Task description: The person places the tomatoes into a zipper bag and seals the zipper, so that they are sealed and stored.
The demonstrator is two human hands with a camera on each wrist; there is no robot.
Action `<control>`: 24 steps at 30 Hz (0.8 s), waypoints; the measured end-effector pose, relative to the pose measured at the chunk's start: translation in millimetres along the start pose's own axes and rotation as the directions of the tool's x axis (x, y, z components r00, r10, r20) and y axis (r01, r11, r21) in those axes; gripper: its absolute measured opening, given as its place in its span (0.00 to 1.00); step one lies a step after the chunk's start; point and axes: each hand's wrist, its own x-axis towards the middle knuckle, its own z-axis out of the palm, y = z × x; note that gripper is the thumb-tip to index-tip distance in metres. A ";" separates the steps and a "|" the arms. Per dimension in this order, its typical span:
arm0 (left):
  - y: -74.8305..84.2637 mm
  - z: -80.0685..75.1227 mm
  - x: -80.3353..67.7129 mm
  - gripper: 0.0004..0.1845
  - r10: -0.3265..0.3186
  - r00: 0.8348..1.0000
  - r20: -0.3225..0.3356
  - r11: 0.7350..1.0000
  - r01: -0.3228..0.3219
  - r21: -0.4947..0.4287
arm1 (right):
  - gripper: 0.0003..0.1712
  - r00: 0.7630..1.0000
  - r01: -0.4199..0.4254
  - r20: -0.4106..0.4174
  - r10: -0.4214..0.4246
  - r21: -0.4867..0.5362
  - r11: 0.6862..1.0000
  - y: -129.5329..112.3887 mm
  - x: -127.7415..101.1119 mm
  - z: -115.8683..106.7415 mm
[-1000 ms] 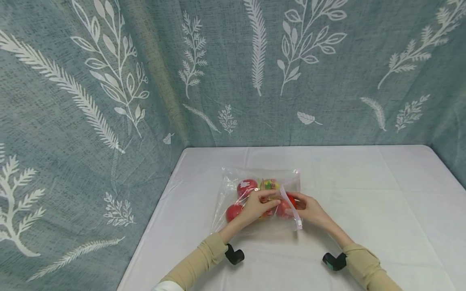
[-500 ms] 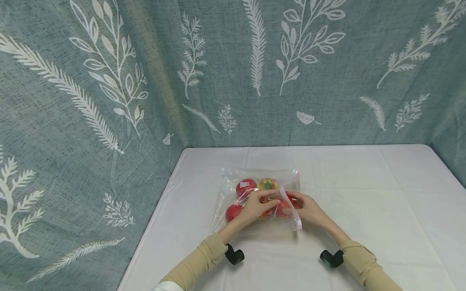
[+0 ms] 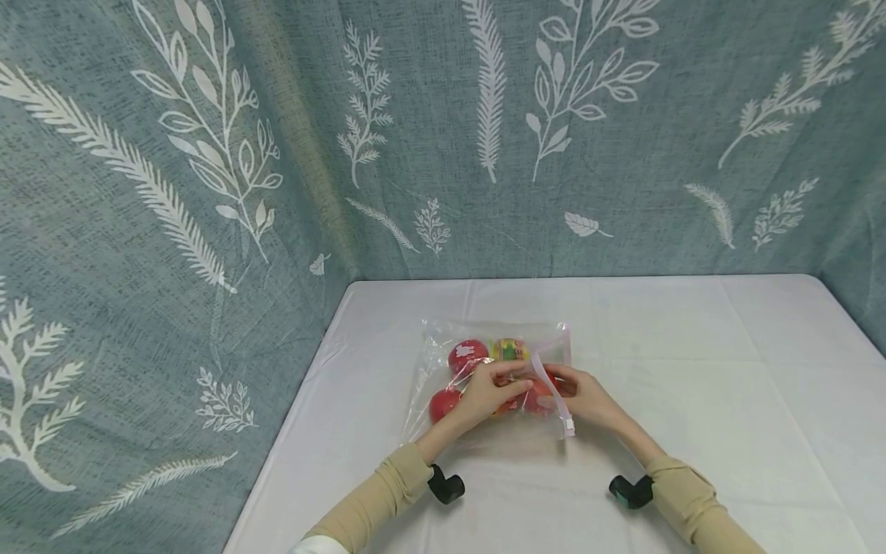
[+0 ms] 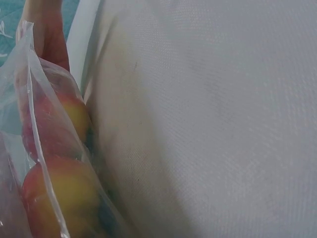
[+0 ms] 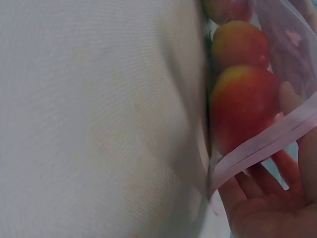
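A clear zip bag (image 3: 550, 371) lies on the table with its pinkish zip edge toward the right. Inside are several red and yellow apples, including a rear-left apple (image 3: 468, 357) and a front-left apple (image 3: 444, 404). My left hand (image 3: 487, 392) reaches across the bag, thumb and fingers pinching its film beside the mouth. At the mouth, my right hand (image 3: 587, 392) grips the rightmost apple (image 5: 242, 106), its thumb inside the bag against the fruit. The left fingertips are partly hidden among film and fruit.
The white-covered table (image 3: 692, 400) extends around the bag. A blue-green curtain (image 3: 429, 138) with white leaf prints hangs behind and to the left. Black wrist cameras, one on the left wrist (image 3: 446, 487) and one on the right (image 3: 631, 492), stand just above the cloth.
My right wrist has shifted slightly left since a second ago, and the apple it grips sits a little further left. The left hand has stayed in place.
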 end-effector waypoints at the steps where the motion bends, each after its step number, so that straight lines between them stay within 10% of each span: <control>1: -0.4 0.1 0.2 0.18 0.000 1.000 -0.001 1.000 0.000 -0.004 | 0.36 1.000 0.002 0.000 -0.002 -0.001 1.000 -0.2 -0.3 -0.1; 10: 1.5 0.4 0.0 0.18 0.005 1.000 -0.011 1.000 -0.005 0.014 | 0.38 1.000 -0.002 -0.004 0.002 -0.015 1.000 3.9 0.4 0.2; 17: -29.1 4.9 10.0 0.19 0.006 0.999 -0.036 1.000 -0.006 0.017 | 0.39 1.000 0.013 0.005 -0.013 0.007 1.000 3.4 -1.4 -0.1; 24: 0.7 1.3 0.1 0.18 0.000 1.000 -0.011 1.000 0.000 0.023 | 0.37 0.999 0.035 0.010 -0.035 0.004 0.999 4.0 -2.4 -1.5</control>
